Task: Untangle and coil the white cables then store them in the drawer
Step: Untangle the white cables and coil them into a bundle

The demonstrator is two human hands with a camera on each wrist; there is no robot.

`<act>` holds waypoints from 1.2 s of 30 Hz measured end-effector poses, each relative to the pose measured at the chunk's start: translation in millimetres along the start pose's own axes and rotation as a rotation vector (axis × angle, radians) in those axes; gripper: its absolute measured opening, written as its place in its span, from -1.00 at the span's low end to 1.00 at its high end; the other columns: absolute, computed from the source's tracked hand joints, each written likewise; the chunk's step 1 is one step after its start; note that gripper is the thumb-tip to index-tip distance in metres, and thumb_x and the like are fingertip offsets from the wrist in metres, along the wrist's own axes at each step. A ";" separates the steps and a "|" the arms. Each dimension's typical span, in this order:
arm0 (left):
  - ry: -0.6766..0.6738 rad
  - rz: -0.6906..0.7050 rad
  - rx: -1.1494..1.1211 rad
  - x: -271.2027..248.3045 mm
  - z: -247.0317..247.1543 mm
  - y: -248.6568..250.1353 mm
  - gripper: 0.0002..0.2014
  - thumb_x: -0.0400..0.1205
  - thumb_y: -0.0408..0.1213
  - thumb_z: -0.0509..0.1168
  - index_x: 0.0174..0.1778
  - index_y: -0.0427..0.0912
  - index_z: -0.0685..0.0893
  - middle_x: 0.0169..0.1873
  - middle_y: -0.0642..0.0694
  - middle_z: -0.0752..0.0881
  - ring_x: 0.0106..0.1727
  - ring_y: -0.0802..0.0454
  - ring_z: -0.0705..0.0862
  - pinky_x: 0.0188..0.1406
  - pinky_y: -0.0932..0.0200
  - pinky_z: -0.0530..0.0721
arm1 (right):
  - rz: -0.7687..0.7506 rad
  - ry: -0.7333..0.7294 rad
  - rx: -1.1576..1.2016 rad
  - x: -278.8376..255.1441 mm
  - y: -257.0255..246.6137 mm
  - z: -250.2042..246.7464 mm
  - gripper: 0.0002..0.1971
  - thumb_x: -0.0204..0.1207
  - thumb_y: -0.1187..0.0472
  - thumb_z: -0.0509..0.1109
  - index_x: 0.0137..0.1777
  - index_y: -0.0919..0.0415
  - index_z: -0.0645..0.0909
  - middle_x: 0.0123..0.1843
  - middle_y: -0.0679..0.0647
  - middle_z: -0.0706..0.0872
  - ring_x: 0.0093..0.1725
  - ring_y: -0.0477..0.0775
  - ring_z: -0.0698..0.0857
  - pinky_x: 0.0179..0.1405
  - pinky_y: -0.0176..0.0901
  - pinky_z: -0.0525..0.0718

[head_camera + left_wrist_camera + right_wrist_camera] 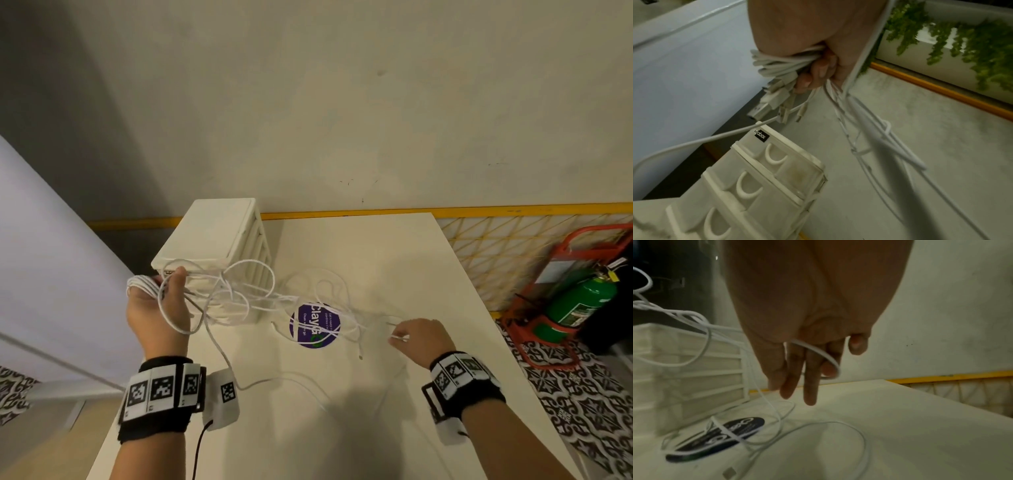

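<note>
A tangle of white cables (260,298) hangs between my two hands above the white table (394,260). My left hand (161,308) is raised in front of the drawer unit (212,246) and grips a bunch of cable ends (781,65), whose USB plugs (768,104) stick out below the curled fingers (818,73). My right hand (418,337) hovers low over the table at the right and holds one cable strand (818,353) looped around its ring finger, the index and middle fingers pointing down. Loose loops (828,431) lie on the table. The white drawers (764,175) are closed.
A round purple sticker (315,323) lies on the table under the cables. A green fire extinguisher (579,305) in a red stand sits on the patterned floor at the right. A yellow-edged wall runs behind the table. Green plants (962,40) hang beyond.
</note>
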State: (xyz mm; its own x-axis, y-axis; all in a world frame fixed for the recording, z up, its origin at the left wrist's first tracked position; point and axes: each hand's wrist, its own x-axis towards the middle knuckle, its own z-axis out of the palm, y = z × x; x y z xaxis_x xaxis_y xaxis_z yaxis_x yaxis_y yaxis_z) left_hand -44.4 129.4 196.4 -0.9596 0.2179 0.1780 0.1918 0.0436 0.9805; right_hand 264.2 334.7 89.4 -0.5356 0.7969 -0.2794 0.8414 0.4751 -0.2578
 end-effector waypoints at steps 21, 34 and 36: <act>-0.560 -0.052 -0.308 -43.7 27.7 41.3 -0.58 0.70 -0.33 0.21 -0.51 0.03 0.58 -0.62 0.08 0.46 -0.58 0.15 0.43 -0.51 0.31 0.46 | -0.415 -0.152 0.808 6.9 -156.9 19.5 -0.52 0.52 0.03 0.41 0.41 0.13 0.50 0.23 0.01 0.70 0.21 -0.17 0.62 0.29 -0.25 0.50; -0.119 0.030 -0.212 3.7 -5.5 28.7 -0.75 0.62 -0.14 0.33 -0.31 -0.17 0.52 -0.57 0.05 0.55 -0.58 0.21 0.49 -0.51 0.33 0.50 | -0.445 -0.037 0.426 -1.6 -58.7 47.1 -0.66 0.56 0.23 0.12 -0.01 0.07 0.76 -0.48 -0.23 0.52 -0.36 -0.40 0.52 0.16 -0.27 0.46; -0.102 0.054 -0.147 4.0 -6.8 25.0 -0.78 0.65 -0.15 0.29 -0.18 -0.25 0.56 -0.47 -0.09 0.54 -0.61 0.28 0.50 -0.58 0.42 0.48 | -0.404 -0.031 0.321 -0.3 -33.1 52.9 -0.62 0.52 0.29 0.11 0.09 0.07 0.76 -0.38 -0.36 0.58 -0.21 -0.42 0.56 0.57 -0.15 0.15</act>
State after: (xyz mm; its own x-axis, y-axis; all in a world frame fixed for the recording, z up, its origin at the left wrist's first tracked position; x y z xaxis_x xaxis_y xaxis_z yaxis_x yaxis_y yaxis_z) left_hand -44.8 124.7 222.3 -0.9214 0.3142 0.2285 0.2030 -0.1121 0.9727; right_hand 232.7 299.0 49.1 -0.8189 0.5602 -0.1248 0.5050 0.5999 -0.6205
